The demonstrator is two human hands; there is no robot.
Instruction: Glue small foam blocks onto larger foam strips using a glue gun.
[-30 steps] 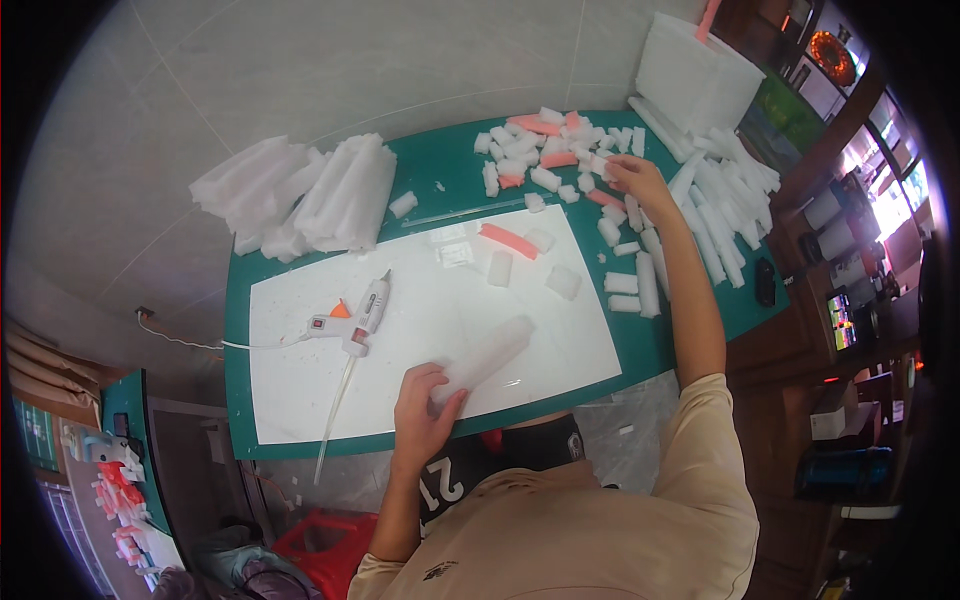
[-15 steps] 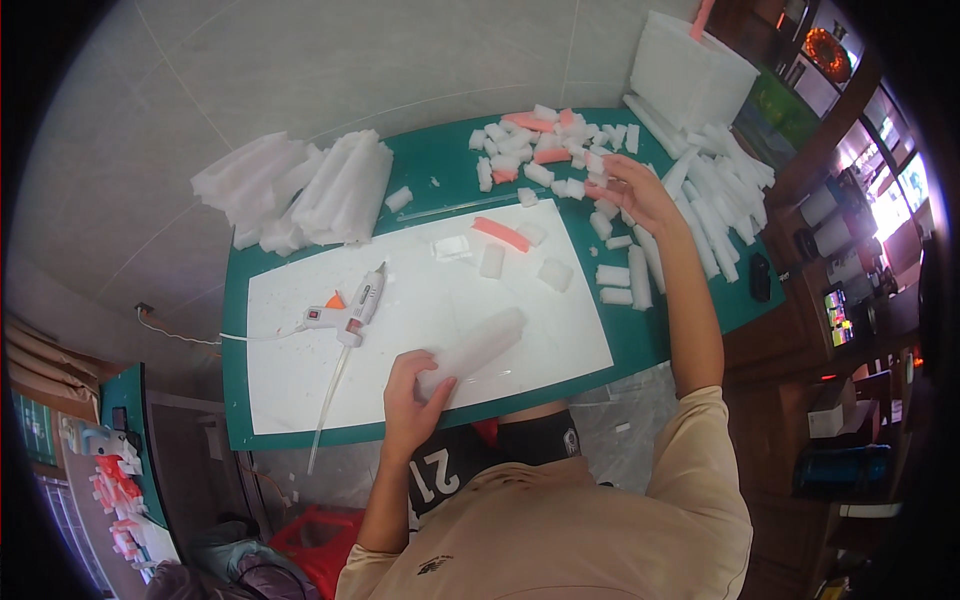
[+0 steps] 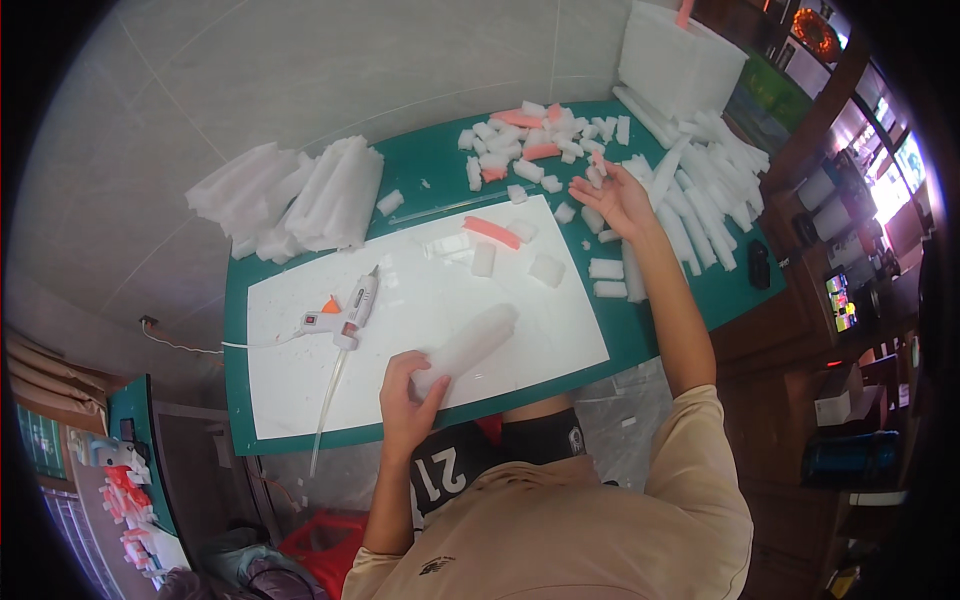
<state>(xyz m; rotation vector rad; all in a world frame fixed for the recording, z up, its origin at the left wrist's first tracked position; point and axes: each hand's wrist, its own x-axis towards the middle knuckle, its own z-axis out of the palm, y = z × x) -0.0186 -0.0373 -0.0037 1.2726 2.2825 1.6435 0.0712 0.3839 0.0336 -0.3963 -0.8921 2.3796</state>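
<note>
My left hand (image 3: 407, 398) is closed around the near end of a long white foam roll (image 3: 468, 345). The roll lies slanted over the white board, its far end pointing up and right. At the far right of the table, my right hand (image 3: 622, 203) has a small white foam piece (image 3: 596, 178) at its fingertips, with a bit of pink beside it. Some of its fingers are spread. A heap of short white and pink foam pieces (image 3: 541, 150) lies just left of that hand. Several cut white foam blocks (image 3: 607, 269) sit below it.
A glue gun (image 3: 350, 312) with its cord rests on the white board (image 3: 410, 290), near a pink foam strip (image 3: 492, 233) and loose white blocks (image 3: 546, 270). Bundled foam lengths (image 3: 335, 195) stand at the back left. Long foam sticks (image 3: 700, 215) and a white foam box (image 3: 680, 65) occupy the right.
My right hand has drawn slightly back from the heap with the small foam piece at its fingers. My left hand stays on the roll. The whole view has shifted a little.
</note>
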